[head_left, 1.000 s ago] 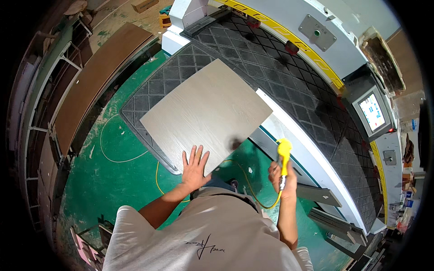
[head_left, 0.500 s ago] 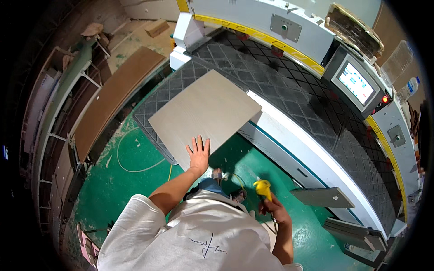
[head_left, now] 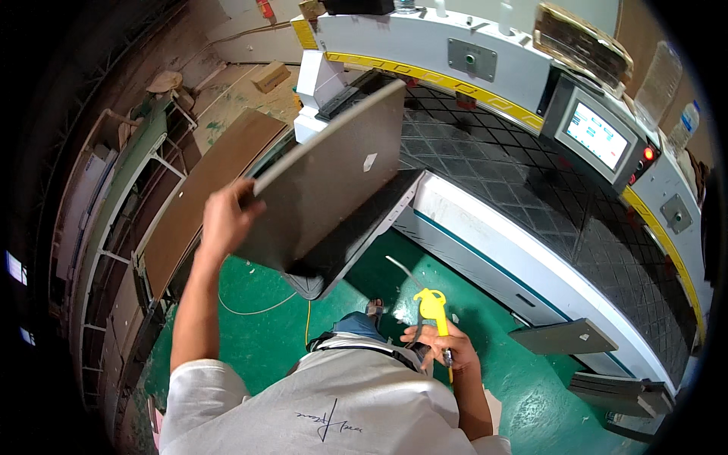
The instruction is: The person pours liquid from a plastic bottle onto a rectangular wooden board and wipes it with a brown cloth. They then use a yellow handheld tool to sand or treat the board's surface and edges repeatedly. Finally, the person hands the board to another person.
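A grey-beige board [head_left: 334, 163] stands tilted up on the black padded machine table, its underside facing right with a small white label on it. My left hand [head_left: 227, 216] grips the board's near upper edge, fingers curled over it. In my right hand [head_left: 447, 347] is a yellow air blow gun [head_left: 434, 309], its thin metal nozzle pointing up and left toward the table's side extension. A hose hangs from the gun's handle.
A machine with a black grid bed [head_left: 485, 152] curves along the right, with a touchscreen [head_left: 595, 133] and a lit red button. Several boards [head_left: 614, 390] lean at lower right. A brown board [head_left: 212, 189] lies on a rack at left. A hose crosses the green floor [head_left: 250, 296].
The board has gone from lying flat to standing tilted. My left hand has moved from its flat surface to its edge, leftward and up. The blow gun has been raised slightly, nozzle now visible.
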The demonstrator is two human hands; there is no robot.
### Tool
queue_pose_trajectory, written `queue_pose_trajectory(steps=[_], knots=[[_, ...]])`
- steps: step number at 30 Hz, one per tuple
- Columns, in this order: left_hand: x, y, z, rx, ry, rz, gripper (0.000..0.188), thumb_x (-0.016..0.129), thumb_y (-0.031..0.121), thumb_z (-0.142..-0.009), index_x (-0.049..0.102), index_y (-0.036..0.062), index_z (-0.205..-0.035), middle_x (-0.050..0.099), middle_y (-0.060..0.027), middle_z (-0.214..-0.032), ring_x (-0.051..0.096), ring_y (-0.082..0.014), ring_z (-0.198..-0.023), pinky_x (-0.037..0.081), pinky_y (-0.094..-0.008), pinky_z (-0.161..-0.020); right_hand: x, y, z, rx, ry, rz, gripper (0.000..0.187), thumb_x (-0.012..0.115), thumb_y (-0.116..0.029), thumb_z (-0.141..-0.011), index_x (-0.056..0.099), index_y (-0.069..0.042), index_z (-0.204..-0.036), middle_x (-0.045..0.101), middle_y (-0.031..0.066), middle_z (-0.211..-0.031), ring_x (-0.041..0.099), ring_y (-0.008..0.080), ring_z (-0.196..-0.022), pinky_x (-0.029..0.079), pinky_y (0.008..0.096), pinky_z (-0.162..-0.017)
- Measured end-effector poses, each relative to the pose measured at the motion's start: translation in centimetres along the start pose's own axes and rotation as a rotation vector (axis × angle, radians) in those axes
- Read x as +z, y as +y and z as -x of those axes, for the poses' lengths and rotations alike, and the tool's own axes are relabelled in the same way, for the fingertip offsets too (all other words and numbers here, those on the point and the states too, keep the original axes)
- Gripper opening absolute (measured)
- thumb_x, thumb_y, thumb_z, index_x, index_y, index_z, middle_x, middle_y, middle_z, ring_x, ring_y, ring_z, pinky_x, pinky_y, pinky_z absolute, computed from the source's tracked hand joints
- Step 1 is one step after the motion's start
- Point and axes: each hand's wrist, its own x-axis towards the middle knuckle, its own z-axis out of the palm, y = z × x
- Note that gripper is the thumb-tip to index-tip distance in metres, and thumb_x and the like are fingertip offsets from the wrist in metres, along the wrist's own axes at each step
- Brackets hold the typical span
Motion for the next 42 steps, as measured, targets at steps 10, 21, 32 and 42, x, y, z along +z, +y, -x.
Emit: queue_pose_trajectory(steps=[10, 21, 32, 42], knots=[[15.6, -31.2, -16.7, -0.406, 0.033, -0.034, 0.061, 0.081, 0.049, -0.082, 0.072, 0.0097, -0.127, 0.072, -0.0162, -0.124, 0.066, -0.0362, -0.118, 0.041, -0.0450, -0.107, 6.0, 0.2, -13.4, 0.174, 0.263, 0.223, 0.064, 0.054, -0.022, -0.105, 0.026, -0.008, -0.162, 0.063, 0.0199, -0.138, 0.062, 0.0288, -0.129, 0.061, 0.0311, -0.066], [33.0, -33.4, -9.6, -0.106, 0.038, 0.446, 0.049, 0.074, 0.018, -0.087, 0.064, -0.0014, -0.131, 0.067, -0.0207, -0.129, 0.063, -0.0345, -0.121, 0.047, -0.0430, -0.106, 10.8, -6.8, -22.3, 0.640, 0.500, 1.012, 0.061, 0.060, -0.032, -0.105, 0.039, -0.010, -0.158, 0.067, 0.0057, -0.100, 0.064, 0.0116, -0.081, 0.052, 0.0300, -0.070], [28.8, -27.8, 2.1, 0.111, -0.286, 0.137, 0.104, 0.083, 0.060, -0.073, 0.045, 0.0070, -0.154, 0.019, -0.0285, -0.168, 0.012, -0.0620, -0.150, 0.012, -0.0724, -0.119, 2.1, -16.8, -48.0, 0.033, 0.922, 1.351, 0.041, 0.060, -0.019, -0.095, 0.056, 0.000, -0.131, 0.069, 0.0160, -0.096, 0.068, 0.0214, -0.075, 0.054, 0.0392, -0.065], [32.4, -23.1, -1.5, 0.114, -0.253, 0.111, 0.115, 0.082, 0.072, -0.062, 0.047, 0.0141, -0.155, 0.022, -0.0207, -0.169, 0.009, -0.0696, -0.146, 0.011, -0.0772, -0.116, 10.2, -10.1, -52.2, 0.473, -0.170, 1.281, 0.041, 0.064, -0.022, -0.100, 0.051, -0.004, -0.135, 0.061, 0.0048, -0.086, 0.059, 0.0127, -0.070, 0.051, 0.0276, -0.066]])
